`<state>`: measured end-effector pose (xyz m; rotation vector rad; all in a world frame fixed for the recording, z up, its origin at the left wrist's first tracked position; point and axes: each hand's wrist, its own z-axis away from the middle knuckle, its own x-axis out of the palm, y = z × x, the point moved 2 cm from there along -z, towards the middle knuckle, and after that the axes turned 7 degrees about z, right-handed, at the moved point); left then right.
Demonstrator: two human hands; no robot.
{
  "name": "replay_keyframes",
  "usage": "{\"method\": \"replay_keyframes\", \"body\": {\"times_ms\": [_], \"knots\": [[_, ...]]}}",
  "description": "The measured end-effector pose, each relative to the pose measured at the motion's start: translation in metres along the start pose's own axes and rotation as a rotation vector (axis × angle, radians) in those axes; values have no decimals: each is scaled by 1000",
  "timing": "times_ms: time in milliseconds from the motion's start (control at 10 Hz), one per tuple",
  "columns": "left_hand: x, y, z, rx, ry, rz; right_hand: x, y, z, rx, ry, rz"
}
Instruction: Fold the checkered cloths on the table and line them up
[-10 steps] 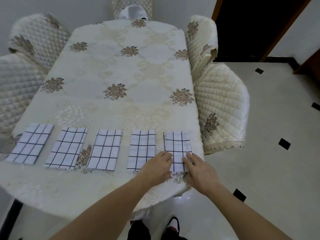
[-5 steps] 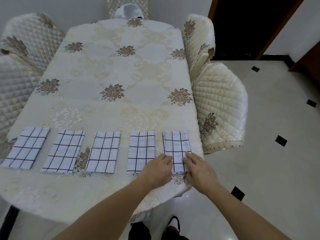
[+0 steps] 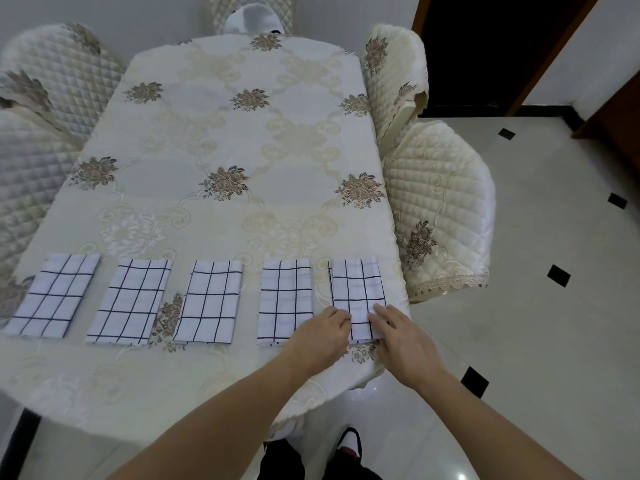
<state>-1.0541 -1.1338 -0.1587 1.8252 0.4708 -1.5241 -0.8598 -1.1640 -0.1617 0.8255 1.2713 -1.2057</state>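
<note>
1. The table (image 3: 242, 133) has a cream floral tablecloth on it, and five folded checkered cloths sit in a row along the near edge. They're side by side with a gap between each, none touching.
2. Going left to right: first cloth (image 3: 52, 296), second cloth (image 3: 130, 301), third cloth (image 3: 209, 301), fourth cloth (image 3: 285, 296), fifth cloth (image 3: 358, 289). All are white with dark grid lines, folded into long rectangles and lying flat. The first three lean a little to the right at their far ends.
3. The fifth cloth is nearest the table's right edge, just beside the corner.
4. The left grip (image 3: 320, 336) sits at the lower left edge of the fifth cloth and covers the near right corner of the fourth. Its fingers are bent with the tips against the cloth's edge. Honestly can't tell if it's pinching the cloth or only nudging it.
5. The right grip (image 3: 401, 337) rests on the lower right corner of the fifth cloth, fingers fairly straight and lying on the fabric.
6. Quilted cream chairs stand round the table, including a near right chair (image 3: 446, 202) and a far right chair (image 3: 391, 71).
7. The pale tiled floor (image 3: 536, 271) has small black diamond insets.
</note>
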Motion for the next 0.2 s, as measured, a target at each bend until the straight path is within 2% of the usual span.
{"method": "replay_keyframes", "body": {"times_ms": [200], "knots": [[-20, -7, 2, -51, 61, -76, -16, -3, 3, 1, -47, -13]]}}
